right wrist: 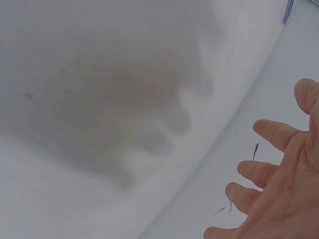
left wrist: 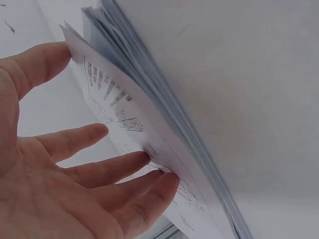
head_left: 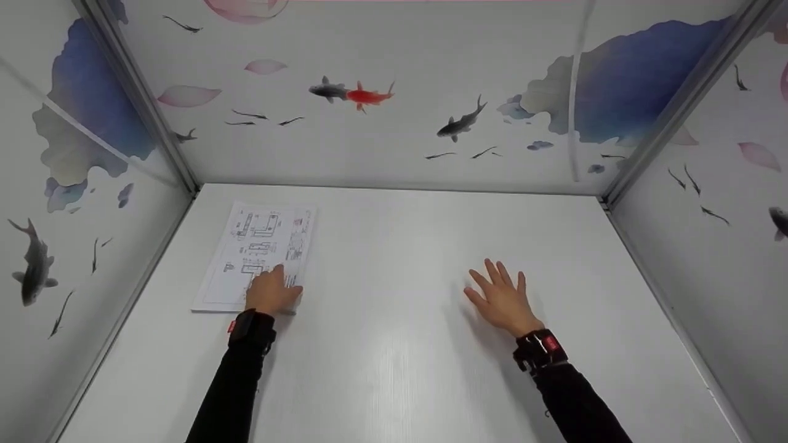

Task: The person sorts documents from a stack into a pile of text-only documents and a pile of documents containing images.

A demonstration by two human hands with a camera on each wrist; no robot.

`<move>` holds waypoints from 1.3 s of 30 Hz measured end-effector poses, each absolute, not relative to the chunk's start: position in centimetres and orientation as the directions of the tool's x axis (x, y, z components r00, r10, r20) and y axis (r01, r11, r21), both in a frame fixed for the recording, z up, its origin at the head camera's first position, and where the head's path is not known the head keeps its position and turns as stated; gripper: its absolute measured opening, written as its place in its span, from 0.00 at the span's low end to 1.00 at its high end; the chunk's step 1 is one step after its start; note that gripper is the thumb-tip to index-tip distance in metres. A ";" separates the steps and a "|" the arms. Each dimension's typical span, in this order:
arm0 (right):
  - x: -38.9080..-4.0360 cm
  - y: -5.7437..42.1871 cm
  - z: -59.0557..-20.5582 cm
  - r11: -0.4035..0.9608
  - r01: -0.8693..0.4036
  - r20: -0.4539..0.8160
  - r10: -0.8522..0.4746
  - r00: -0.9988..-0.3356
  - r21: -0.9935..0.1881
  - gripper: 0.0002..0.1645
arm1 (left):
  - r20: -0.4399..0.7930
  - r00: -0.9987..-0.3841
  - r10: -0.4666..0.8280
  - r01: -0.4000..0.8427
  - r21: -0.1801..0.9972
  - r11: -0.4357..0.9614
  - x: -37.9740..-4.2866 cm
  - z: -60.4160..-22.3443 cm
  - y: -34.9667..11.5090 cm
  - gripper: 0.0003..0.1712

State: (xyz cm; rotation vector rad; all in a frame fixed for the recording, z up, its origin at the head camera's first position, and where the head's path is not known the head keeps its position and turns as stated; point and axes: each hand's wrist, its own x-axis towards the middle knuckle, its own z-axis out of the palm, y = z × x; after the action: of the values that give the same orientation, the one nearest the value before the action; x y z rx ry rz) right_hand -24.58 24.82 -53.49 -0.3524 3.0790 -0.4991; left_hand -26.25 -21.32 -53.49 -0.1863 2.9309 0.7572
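Observation:
A stack of paper sheets (head_left: 253, 237) printed with technical drawings lies at the left of the white table. My left hand (head_left: 268, 294) is over the stack's near right part. In the left wrist view, the fingertips of this left hand (left wrist: 99, 184) come down at the printed top sheet (left wrist: 115, 107), with the thumb at its corner. That corner stands a little apart from the layered edges below. My right hand (head_left: 503, 303) is held over the right of the table, fingers spread and nothing in it. The right wrist view shows the right hand (right wrist: 284, 199) with its shadow on the tabletop.
The white tabletop (head_left: 381, 344) is closed in by a back panel (head_left: 381, 147) and side panels (head_left: 726, 264) printed with fish, petals and blue leaves. Grey metal posts (head_left: 144, 104) stand at the back corners. Both wrists carry dark strapped devices (head_left: 252, 329).

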 end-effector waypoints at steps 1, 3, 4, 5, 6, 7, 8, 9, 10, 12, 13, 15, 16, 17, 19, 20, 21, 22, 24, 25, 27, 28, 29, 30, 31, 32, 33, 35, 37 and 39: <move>-24.6 24.8 -53.5 0.925 -0.220 0.032 -0.221 -0.975 -0.310 0.34 | -0.148 -0.985 -0.083 -0.146 0.489 0.860 -26.3 -53.4 -21.4 0.39; -24.6 24.8 -53.5 0.927 -0.221 0.029 -0.222 -0.975 -0.305 0.33 | -0.149 -0.986 -0.074 -0.141 0.517 0.844 -26.2 -53.5 -21.7 0.38; -24.6 24.8 -53.5 0.927 -0.222 0.029 -0.223 -0.974 -0.302 0.33 | -0.137 -0.988 -0.071 -0.133 0.527 0.840 -26.2 -53.5 -21.8 0.37; -24.6 24.8 -53.6 0.927 -0.222 0.029 -0.224 -0.974 -0.301 0.32 | -0.121 -0.990 -0.067 -0.122 0.530 0.839 -26.1 -53.7 -21.8 0.36; -24.5 24.7 -53.6 0.928 -0.222 0.029 -0.224 -0.974 -0.300 0.32 | -0.102 -0.993 -0.062 -0.106 0.522 0.846 -26.1 -53.8 -21.8 0.35; -24.5 24.7 -53.6 0.928 -0.223 0.029 -0.225 -0.974 -0.298 0.32 | -0.079 -0.995 -0.055 -0.088 0.511 0.855 -26.0 -54.0 -21.7 0.35; -24.5 24.7 -53.7 0.929 -0.223 0.025 -0.225 -0.974 -0.296 0.32 | -0.058 -0.997 -0.046 -0.068 0.495 0.866 -26.0 -54.2 -21.6 0.34; -24.5 24.6 -53.7 0.929 -0.222 0.019 -0.226 -0.974 -0.296 0.32 | -0.042 -0.999 -0.033 -0.048 0.473 0.880 -25.9 -54.4 -21.5 0.35; -24.5 24.6 -53.8 0.929 -0.221 0.013 -0.227 -0.974 -0.296 0.33 | -0.025 -1.000 -0.015 -0.024 0.451 0.892 -25.9 -54.6 -21.4 0.36; -24.4 24.6 -53.8 0.928 -0.220 0.008 -0.228 -0.974 -0.302 0.32 | 0.003 -1.000 0.017 0.017 0.402 0.916 -25.8 -54.8 -21.1 0.36; -24.4 24.5 -53.9 0.926 -0.221 0.006 -0.230 -0.973 -0.306 0.32 | 0.014 -1.000 0.027 0.030 0.385 0.922 -25.9 -54.9 -21.0 0.32; -24.3 24.5 -53.8 0.924 -0.222 0.002 -0.233 -0.972 -0.313 0.32 | 0.028 -1.000 0.015 0.024 0.365 0.931 -25.9 -54.8 -20.8 0.23; -24.3 24.6 -53.8 0.923 -0.223 0.001 -0.235 -0.972 -0.313 0.31 | 0.037 -0.999 0.002 0.015 0.358 0.934 -25.9 -54.7 -20.8 0.17; -24.3 24.6 -53.8 0.922 -0.226 0.005 -0.237 -0.972 -0.315 0.31 | 0.041 -0.999 -0.013 0.002 0.354 0.935 -25.9 -54.6 -20.7 0.12; -24.2 24.7 -53.7 0.921 -0.226 0.005 -0.237 -0.971 -0.316 0.31 | 0.049 -0.998 -0.048 -0.027 0.359 0.933 -25.9 -54.4 -20.6 0.09; -24.2 24.7 -53.6 0.922 -0.225 0.003 -0.236 -0.972 -0.315 0.31 | 0.054 -0.997 -0.063 -0.039 0.367 0.930 -25.8 -54.3 -20.5 0.09; -24.2 24.7 -53.6 0.922 -0.226 0.005 -0.236 -0.972 -0.314 0.30 | 0.061 -0.995 -0.074 -0.047 0.368 0.929 -25.8 -54.3 -20.5 0.10; -24.2 24.8 -53.6 0.922 -0.227 0.008 -0.237 -0.972 -0.313 0.30 | 0.072 -0.994 -0.081 -0.049 0.369 0.928 -25.8 -54.2 -20.4 0.10; -24.2 24.8 -53.6 0.923 -0.229 0.007 -0.239 -0.971 -0.309 0.30 | 0.085 -0.992 -0.095 -0.056 0.381 0.923 -25.7 -54.4 -20.2 0.10; -24.2 24.8 -53.6 0.924 -0.231 0.007 -0.240 -0.971 -0.305 0.30 | 0.091 -0.991 -0.097 -0.056 0.382 0.922 -25.7 -54.5 -20.1 0.10; -24.2 24.8 -53.6 0.925 -0.235 0.010 -0.243 -0.970 -0.299 0.31 | 0.094 -0.991 -0.096 -0.052 0.388 0.920 -25.7 -54.9 -19.9 0.12; -24.2 24.9 -53.6 0.925 -0.235 0.009 -0.244 -0.970 -0.298 0.31 | 0.097 -0.991 -0.090 -0.046 0.386 0.921 -25.7 -55.0 -19.8 0.13; -24.2 24.8 -53.6 0.926 -0.236 0.011 -0.244 -0.970 -0.296 0.31 | 0.098 -0.992 -0.082 -0.039 0.378 0.925 -25.7 -55.2 -19.7 0.14; -24.2 24.8 -53.7 0.925 -0.236 0.013 -0.243 -0.970 -0.296 0.31 | 0.101 -0.992 -0.076 -0.033 0.368 0.929 -25.7 -55.3 -19.5 0.15; -24.2 24.8 -53.7 0.925 -0.236 0.015 -0.243 -0.970 -0.298 0.31 | 0.106 -0.992 -0.067 -0.024 0.359 0.933 -25.7 -55.4 -19.5 0.15; -24.2 24.8 -53.7 0.924 -0.236 0.017 -0.243 -0.970 -0.302 0.30 | 0.110 -0.992 -0.062 -0.019 0.355 0.935 -25.7 -55.4 -19.4 0.15; -24.2 24.8 -53.8 0.922 -0.235 0.017 -0.242 -0.970 -0.307 0.30 | 0.115 -0.991 -0.062 -0.018 0.346 0.938 -25.7 -55.4 -19.3 0.14; -24.2 24.8 -53.9 0.919 -0.236 0.017 -0.243 -0.970 -0.317 0.30 | 0.114 -0.991 -0.071 -0.025 0.359 0.933 -25.7 -55.2 -19.3 0.12; -24.2 24.8 -54.1 0.916 -0.233 0.010 -0.243 -0.970 -0.326 0.31 | 0.119 -0.989 -0.085 -0.033 0.382 0.924 -25.7 -55.0 -19.3 0.11; -24.1 24.7 -54.2 0.915 -0.231 0.003 -0.243 -0.970 -0.331 0.31 | 0.137 -0.986 -0.097 -0.036 0.390 0.920 -25.6 -54.9 -19.4 0.07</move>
State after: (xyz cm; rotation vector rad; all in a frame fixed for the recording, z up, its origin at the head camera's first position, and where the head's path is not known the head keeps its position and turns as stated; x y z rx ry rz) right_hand -24.10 24.67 -54.21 -0.3758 3.0369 -0.5177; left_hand -25.63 -19.39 -54.85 -0.1121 3.2293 0.6511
